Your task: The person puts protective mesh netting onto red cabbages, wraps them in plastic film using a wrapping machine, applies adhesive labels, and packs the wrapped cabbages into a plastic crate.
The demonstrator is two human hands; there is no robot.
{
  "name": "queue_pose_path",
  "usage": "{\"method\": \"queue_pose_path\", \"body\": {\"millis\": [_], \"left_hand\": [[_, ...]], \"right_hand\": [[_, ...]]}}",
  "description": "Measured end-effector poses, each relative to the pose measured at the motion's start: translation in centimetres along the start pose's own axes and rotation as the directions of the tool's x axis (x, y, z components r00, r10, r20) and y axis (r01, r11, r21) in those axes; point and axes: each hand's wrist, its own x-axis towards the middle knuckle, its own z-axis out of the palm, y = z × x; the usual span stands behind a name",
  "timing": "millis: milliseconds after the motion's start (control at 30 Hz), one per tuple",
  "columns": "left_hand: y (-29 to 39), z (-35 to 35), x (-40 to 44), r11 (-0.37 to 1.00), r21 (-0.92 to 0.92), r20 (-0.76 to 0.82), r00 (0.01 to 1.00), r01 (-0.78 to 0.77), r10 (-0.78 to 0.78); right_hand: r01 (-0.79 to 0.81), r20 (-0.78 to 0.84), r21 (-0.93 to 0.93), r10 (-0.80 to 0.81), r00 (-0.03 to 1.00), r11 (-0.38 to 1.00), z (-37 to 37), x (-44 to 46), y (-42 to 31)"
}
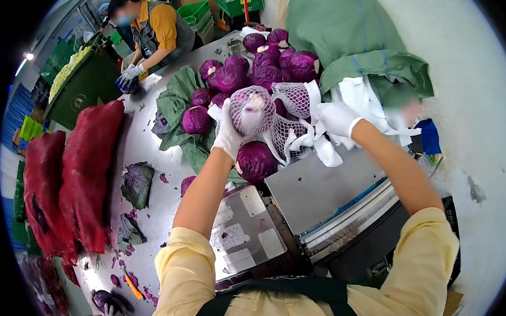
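My left hand [227, 133], in a white glove, is closed around the side of a red cabbage [253, 111] covered by a white foam net. To its right, my gloved right hand [338, 120] has its fingers bent against a white foam net sleeve [313, 98]; the fingertips are partly hidden among the white material. More netted cabbages [289, 134] lie between the two hands. A bare red cabbage [256, 161] rests just below my left hand. Behind, several bare red cabbages [268, 74] are heaped on the metal table [151, 170].
White foam sleeves [360, 95] spill beside a large green sack [343, 26]. A wrapping machine [325, 189] stands before me. Red mesh sacks [88, 173] lie left, near an orange-handled knife [133, 286]. A masked co-worker [157, 32] handles a cabbage; another person's gloved hands [109, 311] show lower left.
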Motion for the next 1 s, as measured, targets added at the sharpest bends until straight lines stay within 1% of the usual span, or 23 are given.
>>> {"method": "queue_pose_path", "body": {"millis": [33, 67, 100, 167, 200, 267, 300, 333, 367, 400, 433, 500, 533, 567, 633, 667, 700, 767, 833, 900, 933, 967, 1000], "left_hand": [[-0.5, -1.2, 2.0, 0.999, 0.054, -0.083, 0.997, 0.002, 0.002], [-0.9, 0.8, 0.3, 0.982, 0.185, -0.141, 0.988, -0.040, 0.066], [-1.3, 0.1, 2.4, 0.949, 0.315, -0.221, 0.969, -0.034, 0.108], [-1.1, 0.3, 4.5, 0.950, 0.310, -0.175, 0.981, -0.021, 0.079], [-0.9, 0.4, 5.0, 0.955, 0.297, -0.150, 0.987, -0.009, 0.056], [-0.6, -1.3, 4.6, 0.959, 0.282, -0.116, 0.991, -0.037, 0.073], [-0.8, -1.9, 3.7, 0.953, 0.297, -0.120, 0.988, -0.062, 0.101], [-0.7, -1.3, 2.0, 0.953, 0.294, -0.111, 0.988, -0.074, 0.111], [-0.8, -0.5, -0.5, 0.900, 0.408, -0.143, 0.964, -0.150, 0.226], [-0.9, 0.0, -2.6, 0.828, 0.518, -0.161, 0.926, -0.215, 0.341], [-1.5, -1.0, -3.2, 0.791, 0.547, -0.130, 0.906, -0.274, 0.403], [-2.4, -1.1, -6.9, 0.761, 0.523, -0.150, 0.837, -0.384, 0.526], [-2.6, -1.6, -8.8, 0.756, 0.536, -0.153, 0.838, -0.376, 0.524], [-2.8, -1.9, -11.0, 0.750, 0.550, -0.155, 0.838, -0.367, 0.523], [-4.7, -3.8, -14.6, 0.788, 0.479, -0.110, 0.864, -0.387, 0.491], [-5.7, -4.7, -16.4, 0.788, 0.501, -0.087, 0.885, -0.357, 0.457], [-6.6, -5.5, -18.6, 0.786, 0.524, -0.065, 0.905, -0.328, 0.421], [-8.6, -5.8, -23.2, 0.798, 0.529, -0.125, 0.903, -0.289, 0.410], [-9.8, -6.0, -27.2, 0.862, 0.457, -0.208, 0.916, -0.219, 0.343], [-10.6, -6.8, -30.1, 0.895, 0.394, -0.228, 0.921, -0.209, 0.316], [-10.7, -7.0, -31.5, 0.893, 0.392, -0.234, 0.915, -0.220, 0.328], [-10.7, -7.2, -32.7, 0.896, 0.373, -0.233, 0.910, -0.242, 0.343], [-10.7, -7.3, -33.8, 0.898, 0.353, -0.232, 0.905, -0.264, 0.357]], "right_hand": [[0.054, 0.055, 0.073, -0.059, 0.997, 0.996, 1.0, 0.4, 0.5], [0.175, 0.044, -0.022, -0.174, 0.984, 0.984, -0.5, -0.9, -0.5], [0.213, 0.087, -0.004, -0.212, 0.973, 0.977, -0.6, -1.2, -0.2], [0.324, 0.187, 0.004, -0.319, 0.929, 0.946, -0.7, -1.7, 0.4], [0.330, 0.192, 0.004, -0.324, 0.926, 0.944, -0.2, -2.4, 0.5], [0.491, 0.001, -0.038, -0.492, 0.871, 0.870, 0.8, -4.4, 0.0], [0.497, 0.007, -0.037, -0.497, 0.868, 0.867, 1.2, -4.4, -0.6], [0.451, -0.048, 0.061, -0.448, 0.893, 0.891, 1.3, -4.2, -1.2], [0.405, -0.097, 0.162, -0.394, 0.914, 0.900, 0.9, -4.2, -2.0], [0.395, -0.284, 0.297, -0.315, 0.906, 0.869, 0.3, -4.4, -3.1], [0.399, -0.288, 0.284, -0.319, 0.903, 0.872, -0.8, -4.5, -4.1], [0.361, -0.227, 0.044, -0.342, 0.912, 0.932, -3.4, -4.9, -6.4], [0.330, -0.024, -0.033, -0.330, 0.944, 0.944, -3.4, -5.2, -7.2], [0.332, -0.032, -0.037, -0.334, 0.942, 0.942, -3.5, -6.0, -8.5], [0.115, 0.122, -0.083, -0.105, 0.987, 0.990, -2.9, -7.7, -11.4], [0.104, -0.027, -0.090, -0.107, 0.994, 0.990, -0.7, -6.9, -11.3], [0.113, -0.031, -0.096, -0.117, 0.993, 0.989, 1.1, -6.0, -11.3], [0.167, -0.015, -0.140, -0.170, 0.985, 0.976, 4.4, -3.7, -11.3], [0.211, 0.033, -0.116, -0.208, 0.977, 0.971, 6.4, -1.5, -11.4], [0.051, 0.281, -0.007, -0.047, 0.958, 0.999, 6.2, -0.6, -13.1], [0.006, 0.373, 0.158, -0.066, 0.925, 0.987, 6.1, -0.7, -13.7], [0.021, 0.370, 0.154, -0.078, 0.926, 0.988, 6.3, -0.7, -14.5], [-0.138, 0.290, 0.060, 0.115, 0.950, 0.989, 6.7, -0.8, -15.5]]}}
